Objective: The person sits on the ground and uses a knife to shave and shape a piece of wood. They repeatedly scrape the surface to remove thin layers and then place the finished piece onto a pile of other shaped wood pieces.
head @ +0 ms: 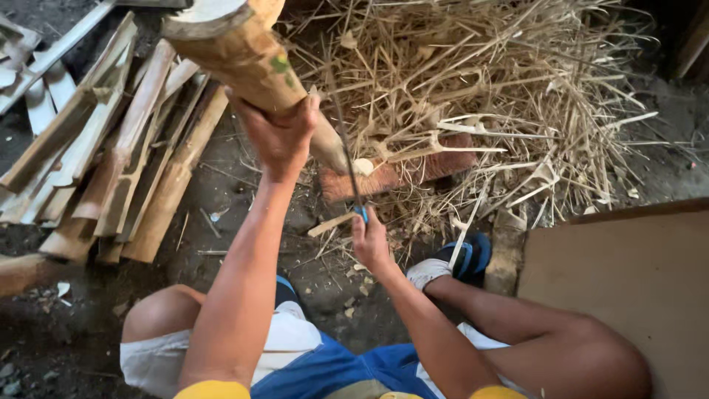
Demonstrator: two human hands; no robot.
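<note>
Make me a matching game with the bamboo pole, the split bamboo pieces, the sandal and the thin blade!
Things:
1. bamboo pole
2. split bamboo pieces
3. sandal
4. thin blade

Places:
A. on the person's foot
B. stacked on the ground at the left
C. gripped by the left hand
D. held by the right hand

Pairs: 1-C, 2-B, 3-A, 4-D

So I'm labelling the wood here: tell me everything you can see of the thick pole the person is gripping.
The bamboo pole looks like a thick tan section with a small green patch on its skin and a pale cut end near the camera. It slants down from the upper left to a reddish wooden block on the ground. The left hand grips it midway. The right hand holds a thin blade against its lower part. Straw-like shavings lie behind.
</note>
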